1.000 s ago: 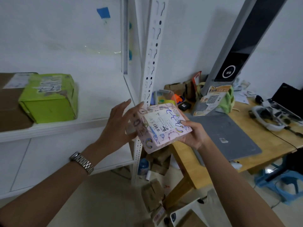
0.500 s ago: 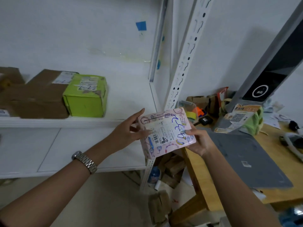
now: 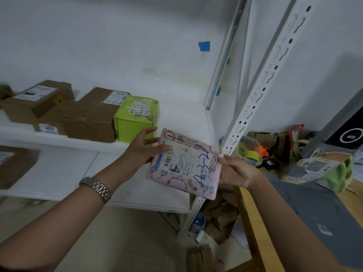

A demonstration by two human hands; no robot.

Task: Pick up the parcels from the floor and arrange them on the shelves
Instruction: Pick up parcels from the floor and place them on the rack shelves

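Grips the pink parcel (image 3: 184,163) at its right edge with the right hand (image 3: 235,171), thumb on top, fingers underneath. Steadies the left edge with the left hand (image 3: 141,150), fingers straight and spread, thumb laid on the label. Holds the parcel tilted in the air, before the right end of the shelf (image 3: 59,138), near the green box (image 3: 135,118) standing there against brown boxes (image 3: 88,118). Wears a watch (image 3: 96,188) on the left wrist.

Upper shelf (image 3: 78,141): brown boxes (image 3: 92,118) left, green box (image 3: 135,118) touching their right. Lower shelf (image 3: 59,173): brown parcel (image 3: 13,165) far left.
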